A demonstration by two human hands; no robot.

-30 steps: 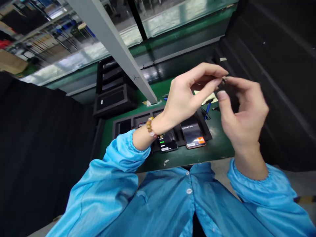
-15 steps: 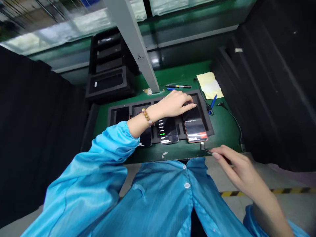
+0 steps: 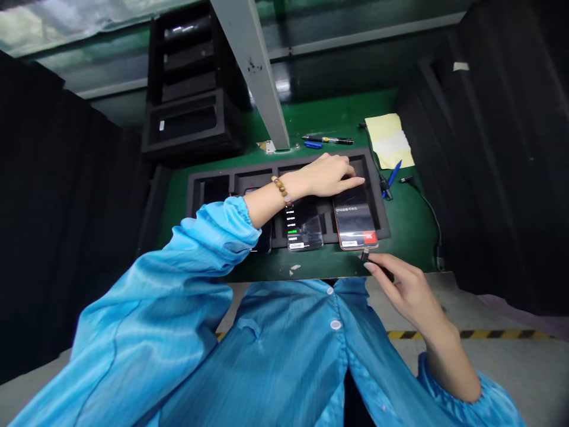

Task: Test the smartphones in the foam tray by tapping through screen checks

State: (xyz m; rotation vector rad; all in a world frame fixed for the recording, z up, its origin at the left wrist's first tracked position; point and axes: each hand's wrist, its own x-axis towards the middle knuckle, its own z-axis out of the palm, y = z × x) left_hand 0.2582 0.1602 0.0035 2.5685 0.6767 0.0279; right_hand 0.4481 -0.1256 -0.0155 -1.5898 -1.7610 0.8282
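My left hand (image 3: pixel 331 176) reaches across the foam tray (image 3: pixel 383 228) and is closed over the upper part of the rightmost smartphone (image 3: pixel 353 222), its thumb along the screen. That phone has an orange edge and a lit screen with a red button; its lower end lies over the tray's front rim. My right hand (image 3: pixel 406 290) pinches a cable plug (image 3: pixel 365 255) just below the phone's bottom edge, apart from it by a small gap. Left of this phone, another smartphone (image 3: pixel 304 231) shows a list with one green line. A third phone (image 3: pixel 265 237) is partly hidden under my left forearm.
Stacked black foam trays (image 3: pixel 186 126) stand at the back left, near a grey post (image 3: pixel 262 77). Behind the tray lie a black pen (image 3: pixel 329 140) and a blue cap (image 3: pixel 313 145). Yellow paper (image 3: pixel 389 139), a blue pen (image 3: pixel 394 172) and a loose cable (image 3: pixel 424 201) lie right.
My right hand has moved slightly left and its fingers now sit closer to the plug, which is nearer the phone's bottom edge. My left hand stays on the phone. The camera view has shifted.
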